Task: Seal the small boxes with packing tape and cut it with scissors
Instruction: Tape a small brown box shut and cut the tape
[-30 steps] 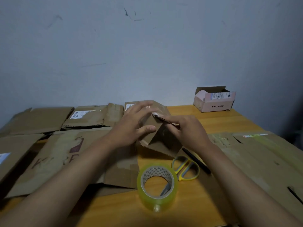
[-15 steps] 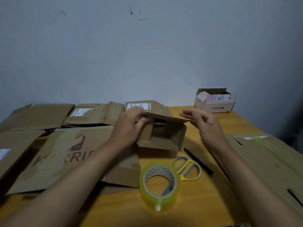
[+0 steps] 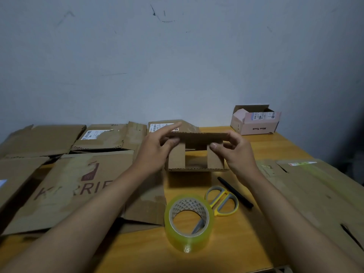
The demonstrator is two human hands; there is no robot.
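The small brown corrugated cardboard box (image 3: pixel 196 152) (judged light, crushable) is pinched at its top flap by both the left hand (image 3: pixel 157 147) and the right hand (image 3: pixel 234 149), beyond the yellow tape roll (image 3: pixel 189 221)

Small box (image 3: pixel 197 154) sits mid-table (image 3: pixel 246 243) between my left hand (image 3: pixel 157 148) and right hand (image 3: pixel 234 150). Tape roll (image 3: pixel 189 223) nearest me, scissors (image 3: pixel 222 200) just right, pen (image 3: pixel 235 192) beyond. Flat cardboard (image 3: pixel 65 190) left, another box (image 3: pixel 256 120) far right.
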